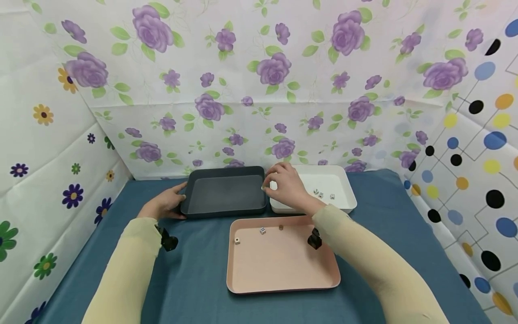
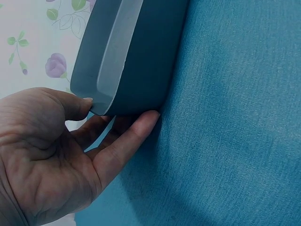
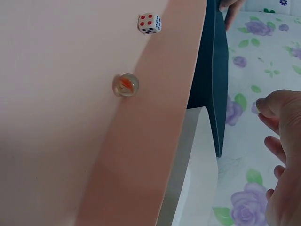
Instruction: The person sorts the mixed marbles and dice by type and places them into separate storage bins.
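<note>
My left hand grips the left end of a dark tray; in the left wrist view the thumb lies at the rim and the fingers against the outer wall. Above the seam between the dark tray and a white tray, my right hand hovers with thumb and forefinger brought together. I cannot tell if a small thing is between those fingertips. Three dice lie in the white tray. The pink tray in front holds a die, a glass marble with an orange swirl, and a small pale cube.
Blue cloth covers the table under all three trays. A flowered sheet hangs close behind the dark and white trays. Patterned sheets rise at both sides, dotted on the right. My right forearm crosses over the pink tray's right side.
</note>
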The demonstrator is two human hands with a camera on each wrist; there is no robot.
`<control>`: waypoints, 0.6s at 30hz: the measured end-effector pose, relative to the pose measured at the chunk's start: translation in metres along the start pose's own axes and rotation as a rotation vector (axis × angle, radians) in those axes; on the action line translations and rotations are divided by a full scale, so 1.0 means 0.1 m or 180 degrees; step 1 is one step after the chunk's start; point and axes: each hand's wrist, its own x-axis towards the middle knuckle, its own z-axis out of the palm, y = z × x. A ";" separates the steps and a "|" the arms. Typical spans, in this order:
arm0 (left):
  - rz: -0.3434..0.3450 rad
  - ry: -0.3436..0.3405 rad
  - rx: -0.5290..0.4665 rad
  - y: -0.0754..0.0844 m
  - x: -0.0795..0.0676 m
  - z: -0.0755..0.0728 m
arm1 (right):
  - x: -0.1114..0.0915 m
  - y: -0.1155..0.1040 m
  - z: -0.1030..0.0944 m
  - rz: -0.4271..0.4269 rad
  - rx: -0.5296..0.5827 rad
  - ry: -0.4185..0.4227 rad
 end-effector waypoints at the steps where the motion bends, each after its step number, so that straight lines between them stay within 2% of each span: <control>1: 0.0001 -0.0003 0.0000 0.00 0.00 0.00 | 0.00 0.00 0.01 0.0006 -0.0019 -0.0035; 11: -0.0013 -0.0031 0.0026 -0.01 0.02 -0.02 | 0.02 -0.04 0.13 0.0031 -0.0140 -0.0242; 18: -0.0032 -0.0029 0.0005 0.00 0.01 -0.02 | 0.02 -0.06 0.14 0.0068 -0.0149 -0.0319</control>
